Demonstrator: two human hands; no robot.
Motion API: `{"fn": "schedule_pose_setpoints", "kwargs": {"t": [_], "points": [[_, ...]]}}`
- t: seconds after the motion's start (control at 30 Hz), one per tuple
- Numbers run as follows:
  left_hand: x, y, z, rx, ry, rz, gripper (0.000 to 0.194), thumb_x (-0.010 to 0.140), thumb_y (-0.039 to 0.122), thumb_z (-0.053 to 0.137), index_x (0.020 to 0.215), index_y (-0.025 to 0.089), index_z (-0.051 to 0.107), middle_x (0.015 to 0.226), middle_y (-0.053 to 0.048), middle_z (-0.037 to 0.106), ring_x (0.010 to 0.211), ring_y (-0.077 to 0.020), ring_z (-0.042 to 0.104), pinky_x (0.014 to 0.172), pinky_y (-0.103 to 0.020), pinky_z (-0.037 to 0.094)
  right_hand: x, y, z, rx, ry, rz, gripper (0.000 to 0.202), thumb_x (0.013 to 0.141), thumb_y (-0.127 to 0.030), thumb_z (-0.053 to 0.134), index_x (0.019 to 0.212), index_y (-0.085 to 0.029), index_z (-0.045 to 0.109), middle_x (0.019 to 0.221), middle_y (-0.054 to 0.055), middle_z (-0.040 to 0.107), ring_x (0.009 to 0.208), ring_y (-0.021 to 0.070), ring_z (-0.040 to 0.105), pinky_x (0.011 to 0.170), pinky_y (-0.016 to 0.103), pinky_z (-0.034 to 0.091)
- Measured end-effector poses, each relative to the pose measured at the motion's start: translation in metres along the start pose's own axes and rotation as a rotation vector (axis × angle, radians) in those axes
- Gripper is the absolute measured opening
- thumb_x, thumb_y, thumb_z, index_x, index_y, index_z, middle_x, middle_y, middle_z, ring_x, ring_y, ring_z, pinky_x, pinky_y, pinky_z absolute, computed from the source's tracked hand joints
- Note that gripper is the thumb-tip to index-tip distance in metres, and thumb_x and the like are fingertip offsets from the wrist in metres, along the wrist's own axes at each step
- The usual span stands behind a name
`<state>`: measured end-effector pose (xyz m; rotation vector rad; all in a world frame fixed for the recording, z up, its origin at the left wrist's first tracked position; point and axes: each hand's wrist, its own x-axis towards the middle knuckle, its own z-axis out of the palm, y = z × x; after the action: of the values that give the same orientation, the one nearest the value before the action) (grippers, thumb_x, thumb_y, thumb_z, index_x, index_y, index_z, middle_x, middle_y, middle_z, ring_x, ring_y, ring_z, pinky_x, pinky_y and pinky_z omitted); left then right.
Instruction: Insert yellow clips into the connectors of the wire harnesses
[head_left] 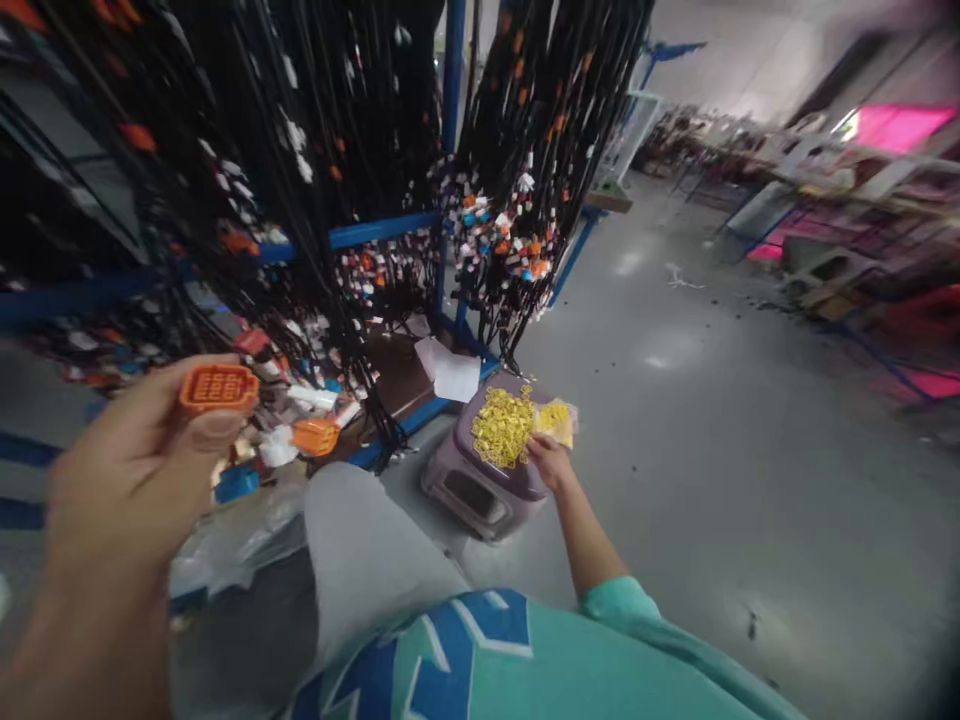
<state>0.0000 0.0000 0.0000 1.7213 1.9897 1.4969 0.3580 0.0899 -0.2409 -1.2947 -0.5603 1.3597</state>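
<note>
At the left, my left hand (142,460) is closed round an orange connector housing (219,388), its face with rows of cavities turned towards me. The connector is pinched between thumb and fingers. My right hand (550,460) reaches down to the stool (480,490), its fingers together at the right edge of a heap of small yellow pieces (501,428). Beside those fingers lies a small light packet (556,420) with more yellow pieces on it. Whatever the right fingertips pinch is too small to make out.
Bundles of black cables (330,100) with white, orange and blue connectors hang from a blue metal rack (382,230) ahead. Below my left hand are an orange connector (315,436) and a blue connector (236,484). White paper (456,376) lies near the stool. Workbenches stand at the right.
</note>
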Motion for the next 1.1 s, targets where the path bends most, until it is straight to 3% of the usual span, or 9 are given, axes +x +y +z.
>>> {"fn": "schedule_pose_setpoints", "kwargs": {"t": [0.17,0.3,0.4,0.8,1.1], "points": [[-0.008,0.018,-0.003,-0.052,-0.048,-0.087,0.040,0.077,0.038,0.057,0.111,0.018,0.064,0.096,-0.003,0.069,0.078,-0.0150,0.063,0.072,-0.024,0.050,-0.022,-0.028,0.047,-0.008,-0.218,-0.027,0.051,0.038,-0.032,0.085,0.082,-0.018,0.065,0.066,-0.005,0.058,0.063,0.0103,0.059,0.069,0.027,0.049],[-0.009,0.005,-0.010,-0.045,-0.146,-0.026,0.040,0.079,0.040,0.056,0.113,0.019,0.062,0.103,-0.002,0.069,0.086,-0.0164,0.063,0.080,-0.026,0.050,-0.058,-0.058,0.089,-0.066,-0.492,-0.125,0.036,0.054,-0.031,0.081,0.086,-0.021,0.068,0.070,-0.003,0.063,0.062,0.0105,0.060,0.067,0.027,0.051],[-0.009,-0.003,-0.016,0.036,-0.230,0.041,0.042,0.081,0.044,0.053,0.116,0.020,0.059,0.109,-0.004,0.067,0.093,-0.0198,0.062,0.086,-0.032,0.048,-0.086,-0.075,0.114,-0.110,-0.621,-0.226,0.029,0.059,-0.029,0.079,0.085,-0.021,0.068,0.067,-0.003,0.063,0.059,0.0105,0.061,0.061,0.025,0.051],[-0.012,-0.007,-0.015,0.060,-0.314,0.259,0.049,0.087,0.052,0.042,0.119,0.017,0.058,0.108,-0.010,0.066,0.098,-0.0238,0.061,0.082,-0.036,0.049,-0.154,-0.106,0.184,-0.109,-0.928,-0.425,0.018,0.070,-0.028,0.073,0.085,-0.024,0.065,0.066,-0.003,0.064,0.060,0.0102,0.063,0.060,0.025,0.054],[-0.013,-0.004,-0.016,0.043,-0.356,0.323,0.042,0.091,0.044,0.043,0.122,0.018,0.054,0.115,-0.010,0.063,0.105,-0.0222,0.057,0.091,-0.038,0.045,-0.171,-0.119,0.218,-0.252,-0.957,-0.652,0.011,0.080,-0.031,0.062,0.087,-0.023,0.064,0.091,0.002,0.061,0.079,0.0133,0.060,0.073,0.031,0.052]]}}
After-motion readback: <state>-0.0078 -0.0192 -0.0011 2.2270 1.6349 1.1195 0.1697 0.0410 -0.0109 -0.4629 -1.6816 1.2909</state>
